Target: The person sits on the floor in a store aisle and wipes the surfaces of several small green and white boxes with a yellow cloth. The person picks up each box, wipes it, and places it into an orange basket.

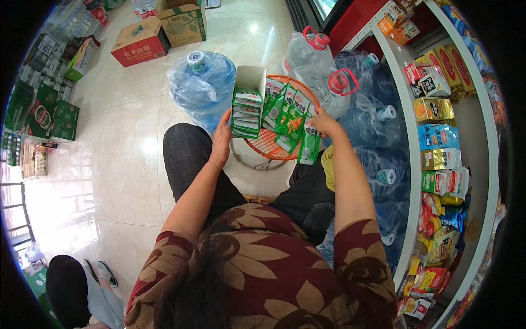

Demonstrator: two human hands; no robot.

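Observation:
An open cardboard box [249,107] packed with green snack packets is held at its left side by my left hand [222,140]. To its right, an orange plastic basket [266,146] holds a loose heap of green snack packets [291,117]. My right hand [324,123] is at the basket's right rim, its fingers on a green packet [309,146] that hangs over the edge. The basket sits in front of me, above my knees' gap, and what bears it is mostly hidden.
A wrapped blue water jug [201,90] stands beyond my left knee. Clear bottles with red handles [339,82] and more wrapped jugs [380,140] line the right, beside snack shelves [415,164]. Cartons [139,43] stand ahead. Another person's legs [100,300] show at lower left.

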